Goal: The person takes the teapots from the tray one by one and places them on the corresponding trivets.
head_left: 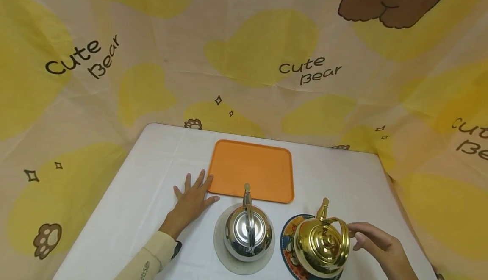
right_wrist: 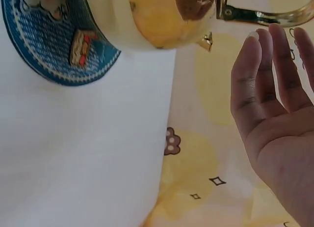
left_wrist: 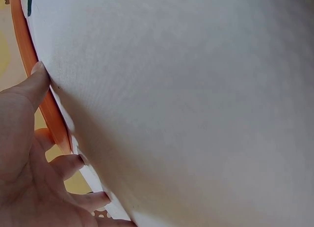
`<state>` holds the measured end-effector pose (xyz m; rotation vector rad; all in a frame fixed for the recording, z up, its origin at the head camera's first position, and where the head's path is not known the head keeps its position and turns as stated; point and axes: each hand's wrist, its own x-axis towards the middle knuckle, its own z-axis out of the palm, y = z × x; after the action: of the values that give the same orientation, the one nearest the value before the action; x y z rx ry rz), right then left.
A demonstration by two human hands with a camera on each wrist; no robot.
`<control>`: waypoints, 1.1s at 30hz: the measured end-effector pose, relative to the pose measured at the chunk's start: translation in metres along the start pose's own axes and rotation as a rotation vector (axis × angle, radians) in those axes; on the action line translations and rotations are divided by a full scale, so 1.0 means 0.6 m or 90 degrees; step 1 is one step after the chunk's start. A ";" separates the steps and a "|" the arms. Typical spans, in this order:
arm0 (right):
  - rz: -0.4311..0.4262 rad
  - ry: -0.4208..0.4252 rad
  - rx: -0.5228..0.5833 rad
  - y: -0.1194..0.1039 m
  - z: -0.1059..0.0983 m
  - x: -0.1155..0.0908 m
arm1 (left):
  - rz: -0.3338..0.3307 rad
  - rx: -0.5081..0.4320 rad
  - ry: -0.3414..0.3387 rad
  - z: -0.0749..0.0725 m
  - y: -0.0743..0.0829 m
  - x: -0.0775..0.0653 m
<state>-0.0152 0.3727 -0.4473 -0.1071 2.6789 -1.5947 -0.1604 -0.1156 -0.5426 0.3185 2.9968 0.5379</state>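
Observation:
My left hand (head_left: 190,206) lies spread on the table at the left edge of an orange tray (head_left: 251,172). In the left wrist view its fingertips touch the white surface beside the tray's orange rim (left_wrist: 53,114). Below the tray, a shiny silver kettle (head_left: 234,239) stands on a pale round mat (head_left: 220,246). To its right, a gold kettle (head_left: 310,242) sits on a round patterned blue mat (right_wrist: 44,60). My right hand (head_left: 386,246) is beside the gold kettle's raised handle (head_left: 345,237), fingers slightly bent and not wrapped round it; whether the fingertips touch it, I cannot tell.
The white table (head_left: 126,212) ends at a back edge just beyond the tray. A yellow and cream cloth (head_left: 228,30) printed with bears and lettering hangs behind and at both sides. Both kettle spouts point towards the back of the table.

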 end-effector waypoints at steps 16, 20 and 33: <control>-0.036 0.027 -0.308 -0.007 -0.001 0.090 | -0.007 -0.008 -0.011 0.002 0.000 0.005; -0.052 0.008 -0.332 -0.004 0.004 0.113 | -0.004 -0.009 -0.014 0.002 -0.001 0.009; -0.055 -0.010 -0.467 0.015 0.008 0.160 | 0.006 -0.054 -0.026 -0.014 -0.016 0.003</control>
<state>-0.1108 0.3657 -0.4559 -0.2413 3.1203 -0.5362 -0.1647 -0.1266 -0.5381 0.3337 2.9240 0.6499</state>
